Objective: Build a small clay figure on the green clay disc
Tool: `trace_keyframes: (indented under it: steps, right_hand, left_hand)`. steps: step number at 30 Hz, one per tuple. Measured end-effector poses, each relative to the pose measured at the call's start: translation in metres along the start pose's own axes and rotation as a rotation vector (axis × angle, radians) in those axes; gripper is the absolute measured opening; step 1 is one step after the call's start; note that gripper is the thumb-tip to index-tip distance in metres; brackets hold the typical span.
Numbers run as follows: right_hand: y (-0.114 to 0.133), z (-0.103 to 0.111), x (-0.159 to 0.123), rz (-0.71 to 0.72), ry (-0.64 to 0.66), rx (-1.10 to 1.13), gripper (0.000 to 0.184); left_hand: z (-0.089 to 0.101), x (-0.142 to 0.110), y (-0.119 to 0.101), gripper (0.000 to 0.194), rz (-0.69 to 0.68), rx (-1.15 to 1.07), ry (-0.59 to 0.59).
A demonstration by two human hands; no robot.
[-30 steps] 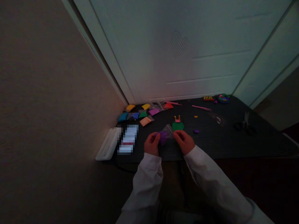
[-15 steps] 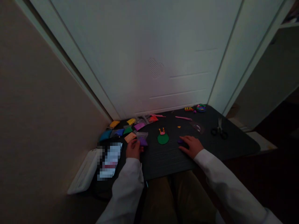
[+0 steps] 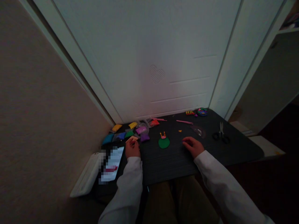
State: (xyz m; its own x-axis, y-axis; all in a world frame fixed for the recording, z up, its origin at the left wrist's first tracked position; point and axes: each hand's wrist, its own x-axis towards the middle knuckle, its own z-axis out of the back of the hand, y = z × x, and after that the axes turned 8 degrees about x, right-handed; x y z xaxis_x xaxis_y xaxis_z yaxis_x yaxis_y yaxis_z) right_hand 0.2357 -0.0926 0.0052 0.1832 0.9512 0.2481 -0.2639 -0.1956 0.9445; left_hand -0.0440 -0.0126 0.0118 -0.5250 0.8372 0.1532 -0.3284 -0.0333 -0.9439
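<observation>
My right hand (image 3: 194, 147) is over the right half of the dark table, thumb and fingers pinched on a small piece of purple clay (image 3: 183, 141), mostly hidden. To the left, my left hand (image 3: 133, 149) has its fingers curled in; whether anything is inside them is hidden. Just behind it lies a peach clay packet (image 3: 131, 139), and a purple clay packet (image 3: 145, 137) rests to its right. Between my hands, a flat green clay disc (image 3: 164, 142) lies on the table. A pink piece with two orange stalks (image 3: 163, 136) adjoins its far edge.
Several coloured clay packets (image 3: 129, 134) lie at the back left, near a phone (image 3: 112, 165). Pink tweezers (image 3: 184, 122), a small orange piece (image 3: 180, 131) and black-handled scissors (image 3: 221, 133) lie to the right. Small clay models (image 3: 202, 112) stand by the white panel (image 3: 149, 93).
My left hand has let go of the purple packet, which now lies among the other packets. My right fingers have drawn together around the purple clay. The view has shifted slightly.
</observation>
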Motion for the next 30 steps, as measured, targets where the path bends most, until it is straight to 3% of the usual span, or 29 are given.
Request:
trace_keyframes:
  steps: [2, 4, 8, 10, 14, 21, 27, 30]
  right_hand:
    - [0.003, -0.002, -0.001, -0.065, 0.014, 0.222, 0.028]
    - [0.006, -0.009, -0.004, -0.112, 0.032, 0.372, 0.031]
    - [0.016, -0.032, -0.012, -0.137, 0.077, 0.425, 0.03]
    - [0.02, -0.043, -0.016, -0.131, 0.09, 0.42, 0.028]
    - [0.026, -0.054, -0.02, -0.116, 0.131, 0.437, 0.024]
    - [0.03, -0.053, -0.022, -0.021, 0.185, 0.381, 0.021]
    - [0.027, -0.06, -0.023, -0.069, 0.076, 0.468, 0.022]
    - [0.031, -0.06, -0.023, -0.062, 0.092, 0.42, 0.018]
  left_hand:
    - [0.004, -0.014, -0.002, 0.033, -0.015, -0.004, 0.007]
    - [0.004, -0.035, -0.007, 0.03, -0.043, -0.028, 0.101]
    - [-0.007, -0.084, -0.022, 0.031, -0.085, -0.114, 0.602]
    - [-0.014, -0.1, -0.031, 0.032, -0.091, -0.147, 0.751]
    - [-0.016, -0.106, -0.037, 0.032, -0.052, -0.176, 0.793]
    - [-0.016, -0.098, -0.024, 0.027, -0.019, -0.264, 0.781]
    - [-0.023, -0.1, -0.017, 0.03, 0.049, -0.345, 0.805]
    - [-0.023, -0.1, -0.016, 0.03, 0.055, -0.338, 0.818]
